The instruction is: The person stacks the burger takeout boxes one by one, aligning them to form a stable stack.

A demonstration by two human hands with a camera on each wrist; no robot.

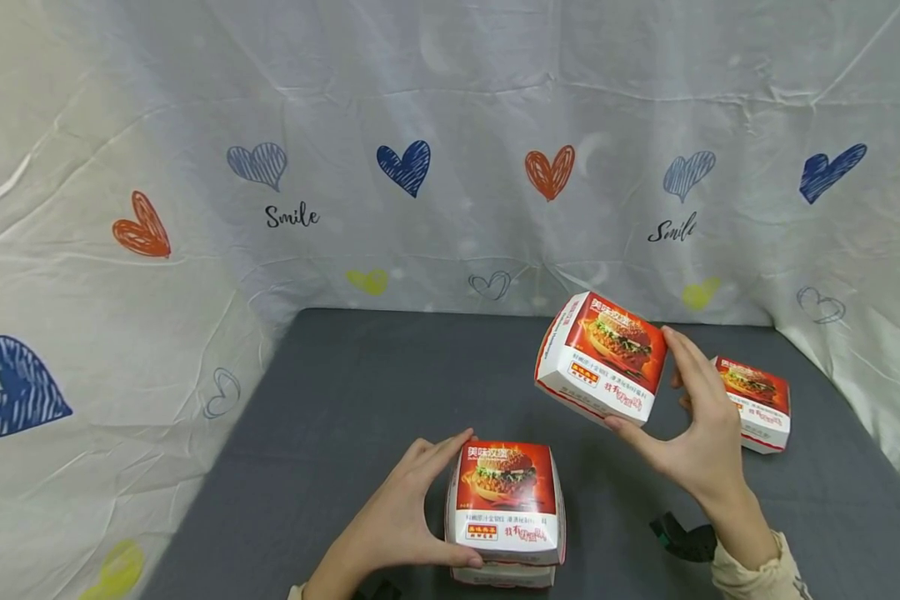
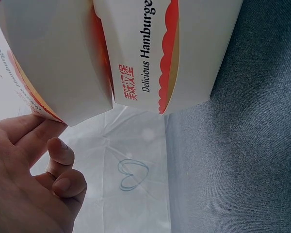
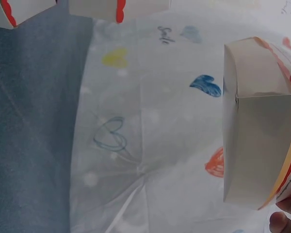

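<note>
My left hand [image 1: 401, 510] grips a hamburger box [image 1: 506, 500], red and white with a burger picture, thumb at its near side and fingers at the far side. Under it stands a second hamburger box [image 1: 502, 577], mostly hidden in the head view. From the left wrist, the upper box [image 2: 53, 63] looks slightly tilted against the lower one [image 2: 145, 53]. To the right, my right hand [image 1: 697, 437] holds another hamburger box [image 1: 607, 358] tilted above the table, pinched between thumb and fingers. Its plain white underside [image 3: 264, 145] faces the right wrist view.
Behind my right hand, one more hamburger box [image 1: 755, 406] is on the dark grey table [image 1: 360, 383], partly covered by the hand. A white cloth [image 1: 465, 108] with printed hearts hangs along the back and left. A black wrist device [image 1: 682, 537] sits by my right sleeve.
</note>
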